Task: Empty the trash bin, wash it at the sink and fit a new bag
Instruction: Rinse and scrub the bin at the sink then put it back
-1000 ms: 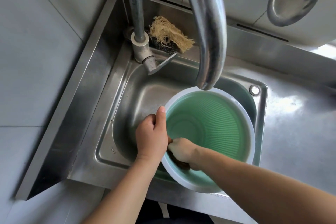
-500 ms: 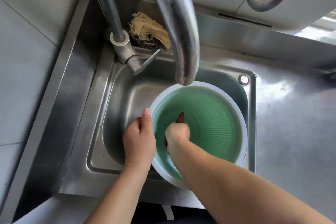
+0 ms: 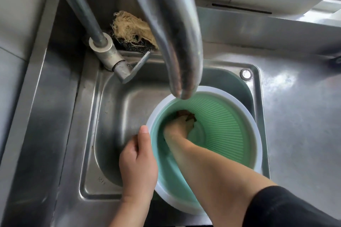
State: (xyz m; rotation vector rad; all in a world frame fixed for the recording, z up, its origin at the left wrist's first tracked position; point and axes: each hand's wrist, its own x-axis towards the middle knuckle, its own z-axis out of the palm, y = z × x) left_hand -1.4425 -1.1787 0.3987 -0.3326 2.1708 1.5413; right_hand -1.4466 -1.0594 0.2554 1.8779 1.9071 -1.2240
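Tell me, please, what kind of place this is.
Most likely a kitchen: a stainless-steel sink with a tall faucet, a loofah scrubber on a dark pad behind it, and a steel counter beside it.

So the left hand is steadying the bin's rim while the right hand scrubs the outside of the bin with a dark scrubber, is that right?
Not quite. The head view shows the right hand scrubbing inside the bin, not outside. The left hand does steady the rim.
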